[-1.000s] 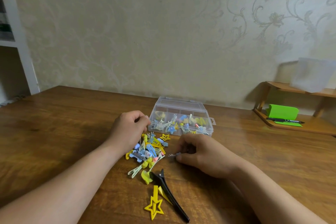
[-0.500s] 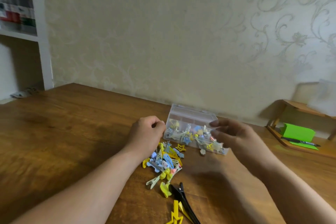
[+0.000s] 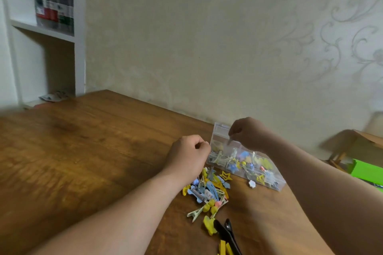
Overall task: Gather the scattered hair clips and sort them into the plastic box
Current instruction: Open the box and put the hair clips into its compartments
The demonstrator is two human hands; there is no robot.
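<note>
A clear plastic box (image 3: 269, 180) with compartments stands on the wooden table (image 3: 87, 151), holding several yellow and blue hair clips. My right hand (image 3: 247, 132) hovers over its far left compartments, pinching a small grey clip (image 3: 230, 141) that hangs from the fingertips. My left hand (image 3: 187, 154) rests as a loose fist against the box's left end; whether it holds anything is hidden. A pile of loose clips (image 3: 207, 190) lies just in front of it. A yellow star clip (image 3: 226, 176) and a small white flower clip (image 3: 252, 183) lie beside the box.
A long black clip (image 3: 227, 234) and yellow clips (image 3: 210, 224) lie near the bottom edge. A wooden rack (image 3: 356, 143) with a green pad (image 3: 366, 170) stands at the right. White shelves with bottles (image 3: 53, 4) rise at the left, behind the table's corner.
My right hand lifted a small clip from the table beside the pile and carried it up over the box's far left compartments. The left hand stayed by the box. The view swung left.
</note>
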